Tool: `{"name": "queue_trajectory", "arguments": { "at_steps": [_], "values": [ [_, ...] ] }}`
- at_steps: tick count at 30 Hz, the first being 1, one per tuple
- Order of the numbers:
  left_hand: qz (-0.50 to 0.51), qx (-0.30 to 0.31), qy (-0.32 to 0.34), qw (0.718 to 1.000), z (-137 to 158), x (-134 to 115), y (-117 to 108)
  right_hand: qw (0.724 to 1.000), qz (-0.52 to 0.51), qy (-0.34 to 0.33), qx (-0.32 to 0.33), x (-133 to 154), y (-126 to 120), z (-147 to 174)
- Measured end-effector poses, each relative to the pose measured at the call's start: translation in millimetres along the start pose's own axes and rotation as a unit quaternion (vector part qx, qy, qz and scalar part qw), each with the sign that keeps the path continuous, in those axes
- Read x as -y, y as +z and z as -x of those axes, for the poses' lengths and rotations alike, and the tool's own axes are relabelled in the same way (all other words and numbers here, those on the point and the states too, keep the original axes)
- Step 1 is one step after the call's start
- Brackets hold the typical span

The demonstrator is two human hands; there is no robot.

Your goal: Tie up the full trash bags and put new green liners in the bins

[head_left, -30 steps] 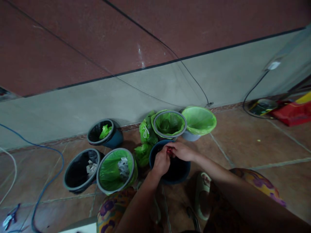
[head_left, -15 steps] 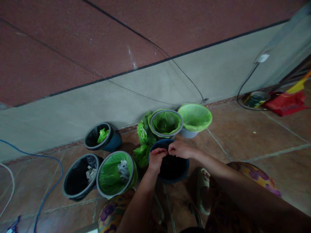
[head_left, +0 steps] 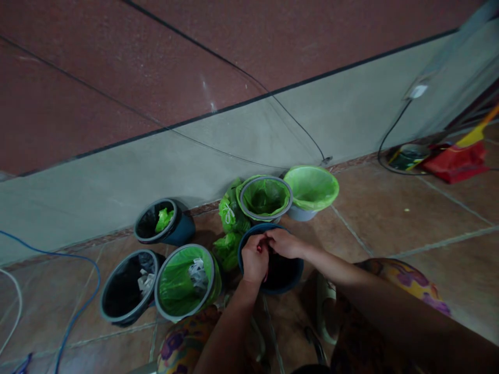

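My left hand [head_left: 255,258] and my right hand [head_left: 284,243] meet above the far side of a dark blue bin [head_left: 288,283]. Their fingers are pinched close together. A thin red string [head_left: 266,274] shows at the left fingers and hangs below that palm; both hands seem to have hold of it, though the fingertips hide most of it. The bin's inside is very dark, so I cannot tell whether a liner is in it. Just left of the bin lies a crumpled green bag [head_left: 227,249].
Behind stand a green-lined bin [head_left: 290,200] and a pale bin with light green liner [head_left: 312,187], beside a tied green bag [head_left: 234,221]. Leftward are another green-lined bin [head_left: 167,306] and two black-lined bins [head_left: 105,306] [head_left: 183,228]. A blue hose [head_left: 83,306] crosses the floor.
My left hand has turned and moved slightly right, its fingers now curled in. My right hand has shifted a little left, and the hands are closer together. The bins stay put.
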State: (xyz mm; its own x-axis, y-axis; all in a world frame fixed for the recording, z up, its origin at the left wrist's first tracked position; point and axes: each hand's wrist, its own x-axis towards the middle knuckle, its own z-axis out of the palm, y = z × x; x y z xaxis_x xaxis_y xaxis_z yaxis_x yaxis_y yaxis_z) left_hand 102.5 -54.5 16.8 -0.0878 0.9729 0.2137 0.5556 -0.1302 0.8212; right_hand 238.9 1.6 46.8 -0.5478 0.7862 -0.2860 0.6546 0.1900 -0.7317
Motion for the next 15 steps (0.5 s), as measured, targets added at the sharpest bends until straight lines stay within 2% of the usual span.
{"name": "queue_trajectory", "arguments": {
  "at_steps": [3, 5, 8, 12, 15],
  "values": [
    [-0.019, -0.029, 0.010, 0.999, 1, 2, 1, 0.998, -0.052, 0.012, 0.018, -3, 0, -2],
    [-0.033, -0.040, -0.006, 0.999, 1, 3, 1, 0.997, -0.075, 0.021, 0.026, -6, 0, -3],
    [-0.042, -0.017, -0.048, 0.998, -1, 4, 0, 0.997, -0.066, 0.030, 0.030, -6, -2, -3],
    [-0.086, 0.040, -0.088, 0.992, -2, -2, -3, 0.998, 0.058, 0.032, 0.012, 3, -4, 2],
    [-0.158, 0.087, -0.115, 0.977, -2, -4, -6, 0.984, 0.171, 0.041, -0.031, 4, -3, 9]
  ]
}}
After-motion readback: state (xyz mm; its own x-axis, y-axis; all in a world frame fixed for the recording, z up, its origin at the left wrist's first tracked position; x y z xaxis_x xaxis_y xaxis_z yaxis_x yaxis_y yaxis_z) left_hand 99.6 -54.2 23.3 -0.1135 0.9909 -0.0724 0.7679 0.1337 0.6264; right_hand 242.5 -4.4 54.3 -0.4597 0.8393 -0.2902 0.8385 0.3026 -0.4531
